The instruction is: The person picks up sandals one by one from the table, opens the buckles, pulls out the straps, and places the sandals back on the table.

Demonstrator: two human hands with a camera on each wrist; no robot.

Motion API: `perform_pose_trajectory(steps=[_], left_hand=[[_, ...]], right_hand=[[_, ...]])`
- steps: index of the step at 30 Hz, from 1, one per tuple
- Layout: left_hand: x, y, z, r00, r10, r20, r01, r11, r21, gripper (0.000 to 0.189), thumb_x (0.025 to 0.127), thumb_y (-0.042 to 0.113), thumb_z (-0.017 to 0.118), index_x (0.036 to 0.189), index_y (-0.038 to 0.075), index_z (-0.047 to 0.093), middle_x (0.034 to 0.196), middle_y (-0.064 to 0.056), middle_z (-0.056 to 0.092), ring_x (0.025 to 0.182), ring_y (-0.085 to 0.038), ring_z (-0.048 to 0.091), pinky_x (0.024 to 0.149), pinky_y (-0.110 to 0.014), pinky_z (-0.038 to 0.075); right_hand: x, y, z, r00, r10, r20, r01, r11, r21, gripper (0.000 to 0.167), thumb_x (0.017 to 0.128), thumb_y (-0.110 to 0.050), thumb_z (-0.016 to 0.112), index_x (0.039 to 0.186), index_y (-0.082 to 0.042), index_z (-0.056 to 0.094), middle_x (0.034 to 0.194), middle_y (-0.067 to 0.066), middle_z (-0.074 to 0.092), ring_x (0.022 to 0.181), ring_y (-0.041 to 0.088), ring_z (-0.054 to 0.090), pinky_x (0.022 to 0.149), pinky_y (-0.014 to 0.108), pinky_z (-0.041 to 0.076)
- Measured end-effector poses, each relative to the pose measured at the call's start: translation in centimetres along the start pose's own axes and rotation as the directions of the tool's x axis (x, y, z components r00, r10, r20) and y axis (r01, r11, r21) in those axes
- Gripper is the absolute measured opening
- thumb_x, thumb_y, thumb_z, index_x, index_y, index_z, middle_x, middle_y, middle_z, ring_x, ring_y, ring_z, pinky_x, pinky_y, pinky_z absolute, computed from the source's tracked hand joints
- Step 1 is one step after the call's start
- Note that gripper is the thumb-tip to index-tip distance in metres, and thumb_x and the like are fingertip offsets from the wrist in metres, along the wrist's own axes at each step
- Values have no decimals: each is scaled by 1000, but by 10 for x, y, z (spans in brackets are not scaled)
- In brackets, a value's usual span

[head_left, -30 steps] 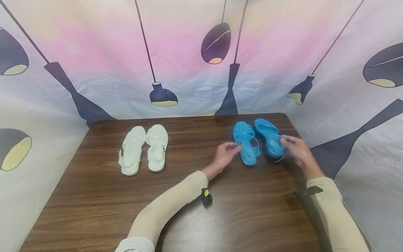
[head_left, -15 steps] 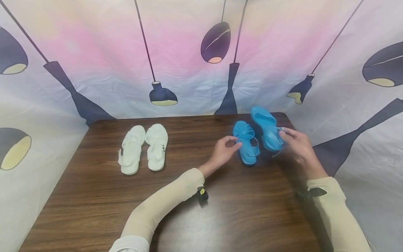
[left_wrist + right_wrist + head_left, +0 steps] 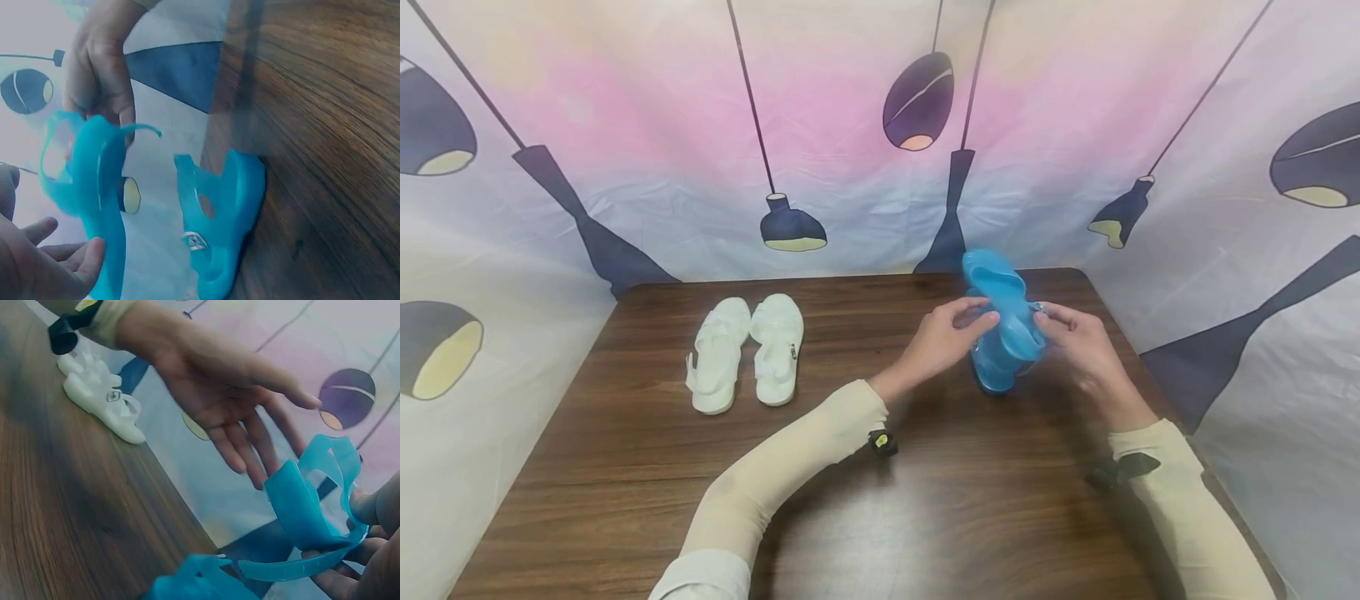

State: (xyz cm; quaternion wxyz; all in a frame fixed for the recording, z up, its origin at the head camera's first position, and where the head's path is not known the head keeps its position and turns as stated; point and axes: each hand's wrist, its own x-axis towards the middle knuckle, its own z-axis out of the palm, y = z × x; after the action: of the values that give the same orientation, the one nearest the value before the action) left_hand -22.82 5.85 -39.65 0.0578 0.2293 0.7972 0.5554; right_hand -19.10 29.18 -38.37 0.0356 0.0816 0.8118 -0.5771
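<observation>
A blue sandal (image 3: pixel 994 279) is held above the table, toe toward the back wall. My right hand (image 3: pixel 1084 348) pinches its strap at the heel end; the right wrist view shows fingers and thumb around the strap of that sandal (image 3: pixel 294 506). My left hand (image 3: pixel 942 342) is at the sandal's left side with fingers extended, seen palm-on in the right wrist view. Its fingertips are close to the sole, and contact is hard to tell. Below, the second blue sandal (image 3: pixel 240 200) stands on the table, partly hidden in the head view; it has a silvery buckle.
Two white sandals, the left one (image 3: pixel 718 358) and the right one (image 3: pixel 777 354), lie side by side on the left of the brown wooden table (image 3: pixel 865 508). A fabric backdrop (image 3: pixel 685 125) printed with lamps surrounds the table's back and sides.
My right hand has lifted the right blue sandal off the table and carried it left, over the other one. My left hand has come away from the lower sandal's strap to the raised sandal's side.
</observation>
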Motion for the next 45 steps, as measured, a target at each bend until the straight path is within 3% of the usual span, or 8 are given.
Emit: perform_pose_trajectory(steps=[5, 17, 31, 35, 45], left_hand=[[-1, 5, 1, 999, -32, 14, 32, 999, 20, 65, 97, 64, 57, 148, 23, 55, 146, 2, 59, 128, -16, 61, 98, -38, 55], [-11, -6, -14, 997, -5, -76, 4, 1000, -7, 54, 99, 48, 64, 139, 12, 63, 137, -4, 65, 123, -17, 64, 98, -34, 55], [-45, -27, -47, 989, -35, -144, 31, 999, -30, 48, 99, 41, 67, 136, 10, 63, 134, -8, 67, 124, -21, 64, 101, -39, 54], [-55, -35, -53, 985, -59, -161, 54, 998, -38, 47, 99, 39, 67, 135, 9, 64, 134, -9, 67, 124, -22, 64, 101, -40, 54], [-83, -53, -62, 974, -124, -192, 106, 989, -101, 41, 99, 32, 69, 131, 7, 66, 131, -11, 68, 123, -26, 65, 99, -43, 55]], right_hand=[[-1, -7, 16, 1000, -18, 10, 18, 1000, -4, 64, 104, -46, 56, 152, -6, 46, 151, 19, 49, 134, 38, 52, 109, 55, 44], [-2, -11, 44, 996, -71, 45, 72, 997, -3, 58, 103, -40, 60, 150, -7, 50, 146, 20, 56, 133, 38, 56, 107, 56, 46], [2, -11, 87, 981, -102, 164, 104, 995, -6, 65, 99, -46, 66, 149, -8, 52, 145, 17, 58, 129, 33, 60, 102, 51, 52], [2, -8, 99, 974, -106, 198, 111, 994, -14, 65, 98, -47, 67, 148, -7, 53, 142, 18, 60, 123, 34, 64, 100, 53, 53], [-2, -1, 123, 965, -128, 228, 148, 986, -74, 61, 94, -47, 72, 141, -10, 61, 143, 14, 60, 127, 32, 61, 96, 47, 56]])
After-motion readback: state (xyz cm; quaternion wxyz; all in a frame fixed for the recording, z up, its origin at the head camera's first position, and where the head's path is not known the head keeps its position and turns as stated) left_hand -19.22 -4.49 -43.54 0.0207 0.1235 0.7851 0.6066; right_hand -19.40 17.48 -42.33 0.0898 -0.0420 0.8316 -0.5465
